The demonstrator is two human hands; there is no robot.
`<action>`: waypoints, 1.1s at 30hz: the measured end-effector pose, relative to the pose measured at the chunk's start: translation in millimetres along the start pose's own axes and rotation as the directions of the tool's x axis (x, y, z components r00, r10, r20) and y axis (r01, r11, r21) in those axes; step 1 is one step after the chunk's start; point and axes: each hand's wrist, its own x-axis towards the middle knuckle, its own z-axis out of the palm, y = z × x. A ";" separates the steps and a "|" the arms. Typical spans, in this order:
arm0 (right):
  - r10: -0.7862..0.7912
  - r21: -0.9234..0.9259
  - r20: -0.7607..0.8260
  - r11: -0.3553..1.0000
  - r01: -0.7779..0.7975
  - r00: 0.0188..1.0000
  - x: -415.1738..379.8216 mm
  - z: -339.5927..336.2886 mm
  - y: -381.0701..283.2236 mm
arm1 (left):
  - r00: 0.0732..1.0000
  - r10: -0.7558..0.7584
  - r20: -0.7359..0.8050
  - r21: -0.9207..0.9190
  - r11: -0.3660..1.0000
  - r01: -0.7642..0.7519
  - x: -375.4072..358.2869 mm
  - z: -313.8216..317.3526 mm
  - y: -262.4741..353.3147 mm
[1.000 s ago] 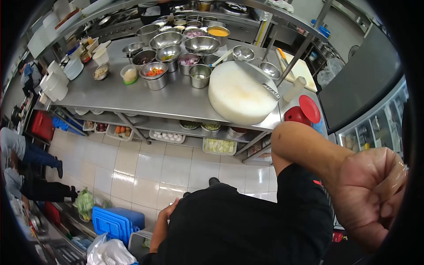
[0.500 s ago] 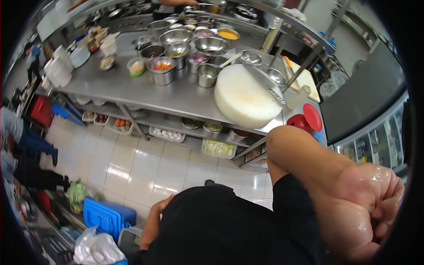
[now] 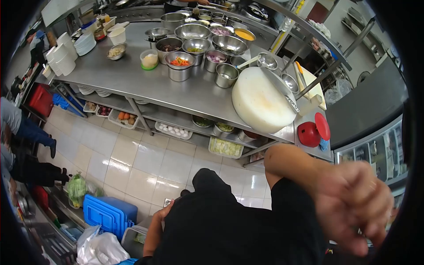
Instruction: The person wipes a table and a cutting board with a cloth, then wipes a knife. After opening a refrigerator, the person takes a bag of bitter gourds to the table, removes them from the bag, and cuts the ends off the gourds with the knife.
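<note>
gleaming steel counter (image 3: pixel 132 84) crowded with bowls (image 3: pixel 179 66), tiled floor (image 3: pixel 145 163) below.

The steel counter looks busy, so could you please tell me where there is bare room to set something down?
The counter is bare along its front edge, from the stacked white cups across to the round white board. Behind that strip the steel bowls crowd together. Right of the board, a red container fills the corner.
</note>
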 end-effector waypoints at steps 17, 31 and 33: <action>0.503 -0.918 0.088 -0.295 -0.266 -0.860 -391.0 -153.2 104.8 | 0.864 0.178 -0.471 0.874 0.229 0.429 -36.1 -100.6 208.9; 0.563 -0.821 -0.401 -0.571 0.010 -0.722 -465.6 -223.4 -64.0 | 0.994 0.051 -0.102 0.941 0.328 0.080 35.8 -138.8 307.4; 0.529 -0.746 -0.472 -0.666 0.000 -0.705 -493.3 -223.2 -124.7 | 0.997 -0.010 -0.073 0.934 0.350 0.071 -40.7 -31.2 352.6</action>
